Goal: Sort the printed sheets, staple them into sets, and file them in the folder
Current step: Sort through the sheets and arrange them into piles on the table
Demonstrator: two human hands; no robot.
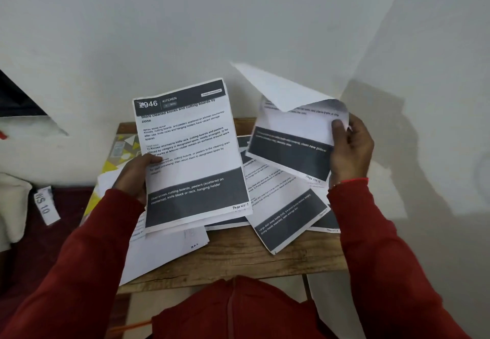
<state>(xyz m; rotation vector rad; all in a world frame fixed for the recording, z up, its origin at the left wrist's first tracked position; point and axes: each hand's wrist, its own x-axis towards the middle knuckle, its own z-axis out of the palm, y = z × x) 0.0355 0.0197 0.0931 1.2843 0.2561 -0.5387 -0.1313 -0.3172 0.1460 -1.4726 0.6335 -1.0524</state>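
My left hand (138,174) grips the left edge of a small stack of printed sheets (191,153), thumb on the front; the top page is headed "946 KITCHEN" and marked "Page No: 1". My right hand (350,150) pinches the right edge of another printed sheet (291,147), whose top part is folded over forward. Both are held above a small wooden table (238,256). More printed sheets (281,206) lie scattered on the table beneath. A folder with a yellow and grey triangle pattern (119,153) lies at the table's left, partly under papers.
A white wall stands directly behind the table. Left of the table is a dark red surface with a white label reading "WS 10" (46,204) and a pale cushion (13,206). White sheets (164,253) overhang the table's front left edge.
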